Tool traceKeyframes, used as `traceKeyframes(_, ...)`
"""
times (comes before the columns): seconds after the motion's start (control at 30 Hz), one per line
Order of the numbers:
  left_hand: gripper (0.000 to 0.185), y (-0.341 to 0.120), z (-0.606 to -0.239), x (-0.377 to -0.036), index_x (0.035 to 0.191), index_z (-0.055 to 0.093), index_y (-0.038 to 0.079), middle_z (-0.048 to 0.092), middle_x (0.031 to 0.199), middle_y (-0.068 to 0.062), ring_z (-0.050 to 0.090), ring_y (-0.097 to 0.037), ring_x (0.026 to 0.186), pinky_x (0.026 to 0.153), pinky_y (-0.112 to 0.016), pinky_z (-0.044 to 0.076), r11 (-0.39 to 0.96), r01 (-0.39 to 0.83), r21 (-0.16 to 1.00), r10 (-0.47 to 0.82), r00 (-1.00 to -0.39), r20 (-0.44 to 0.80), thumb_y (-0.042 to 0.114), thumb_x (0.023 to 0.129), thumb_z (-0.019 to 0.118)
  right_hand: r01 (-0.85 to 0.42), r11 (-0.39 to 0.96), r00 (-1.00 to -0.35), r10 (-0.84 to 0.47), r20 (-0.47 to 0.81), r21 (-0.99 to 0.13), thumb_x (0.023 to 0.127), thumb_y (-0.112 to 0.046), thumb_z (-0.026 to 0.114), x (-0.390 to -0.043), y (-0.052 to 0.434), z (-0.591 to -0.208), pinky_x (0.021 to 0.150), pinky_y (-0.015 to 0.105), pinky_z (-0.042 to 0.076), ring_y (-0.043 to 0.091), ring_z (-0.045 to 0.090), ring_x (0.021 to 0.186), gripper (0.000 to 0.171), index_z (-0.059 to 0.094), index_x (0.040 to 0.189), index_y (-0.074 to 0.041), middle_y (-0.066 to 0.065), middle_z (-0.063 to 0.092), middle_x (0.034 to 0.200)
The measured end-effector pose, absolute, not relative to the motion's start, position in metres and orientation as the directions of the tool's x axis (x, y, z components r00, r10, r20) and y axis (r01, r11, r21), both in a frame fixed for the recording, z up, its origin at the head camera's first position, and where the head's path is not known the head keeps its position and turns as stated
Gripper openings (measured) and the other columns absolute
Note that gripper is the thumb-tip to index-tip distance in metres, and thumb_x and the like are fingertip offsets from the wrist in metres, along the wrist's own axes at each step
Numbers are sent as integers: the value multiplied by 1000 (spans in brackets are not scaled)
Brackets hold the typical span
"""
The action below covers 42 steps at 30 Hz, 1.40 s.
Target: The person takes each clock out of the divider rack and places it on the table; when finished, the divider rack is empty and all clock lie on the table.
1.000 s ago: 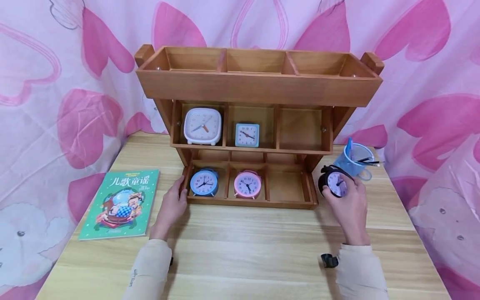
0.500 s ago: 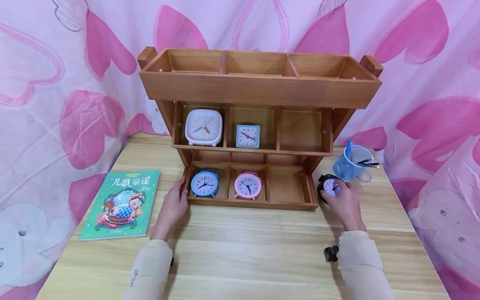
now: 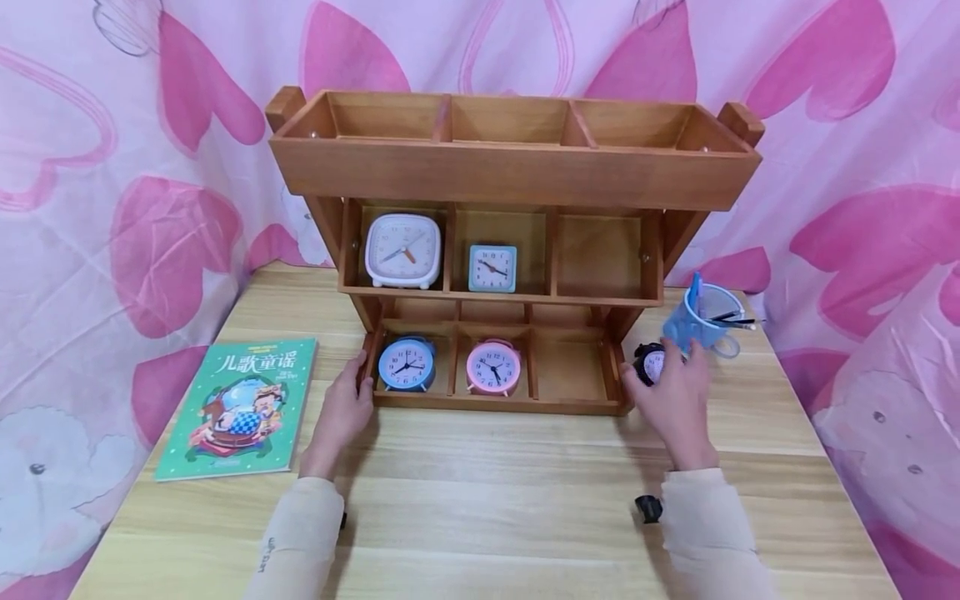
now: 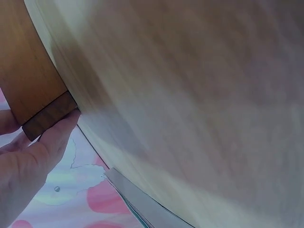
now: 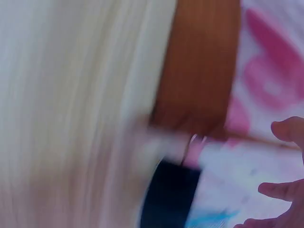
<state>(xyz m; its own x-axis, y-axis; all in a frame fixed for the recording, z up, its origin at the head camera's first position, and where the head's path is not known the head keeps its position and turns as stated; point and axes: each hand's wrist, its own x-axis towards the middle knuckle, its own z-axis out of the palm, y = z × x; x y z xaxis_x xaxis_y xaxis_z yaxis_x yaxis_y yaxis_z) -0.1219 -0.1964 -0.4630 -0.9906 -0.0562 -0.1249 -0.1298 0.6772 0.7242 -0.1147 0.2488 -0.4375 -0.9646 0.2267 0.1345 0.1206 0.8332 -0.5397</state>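
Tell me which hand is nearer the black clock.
Right. The right hand touches the black clock beside the shelf's right end; the left hand rests against the wooden shelf at its left corner.

A black clock (image 3: 649,364) with a pale lilac face is seen beside a brown wooden shelf (image 3: 510,167). Blue (image 3: 406,364) and pink (image 3: 493,367) clocks are shown inside; the curtain (image 3: 847,125) is patterned with pink hearts.

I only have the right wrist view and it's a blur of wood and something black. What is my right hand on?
Observer: The right hand is at a black alarm clock, on the table just right of the wooden shelf; the grip is hidden.
Operator: Any free slot nearby?
Observer: The bottom right compartment is empty, beside the pink clock.
Operator: And my other hand?
Observer: The left hand touches the shelf's bottom left corner.
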Motion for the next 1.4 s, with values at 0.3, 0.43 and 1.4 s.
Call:
traceKeyframes(0.3, 52, -196, -466, -123, 152, 22, 0, 34, 149, -29, 42, -42, 130, 104, -55, 39, 674, -133, 726, -55, -990, -129, 10, 103, 37, -155, 823, -984, -79, 161, -546, 88, -42, 65, -109, 153, -448, 98, 64, 38, 45, 48, 121, 61, 51, 135, -6, 24, 38, 144)
traceKeyframes(0.43, 52, -195, -467, -123, 152, 21, 2, 33, 150, -28, 41, -42, 131, 105, -55, 39, 668, -144, 731, -56, -988, -143, 11, 103, 37, -182, 804, -983, -151, 102, -565, 87, -43, 66, -117, 122, -454, 103, 63, 33, 35, 44, 129, 60, 53, 136, -11, 16, 40, 146)
traceKeyframes(1.4, 53, -193, -469, -122, 153, 20, 2, 33, 150, -26, 38, -40, 134, 107, -56, 35, 666, -154, 730, -80, -987, -136, 12, 103, 35, -131, 889, -989, -150, -10, -438, 70, -44, 84, -150, 74, -457, 93, 53, 46, 29, 52, 109, 68, 62, 129, -16, 10, 58, 123)
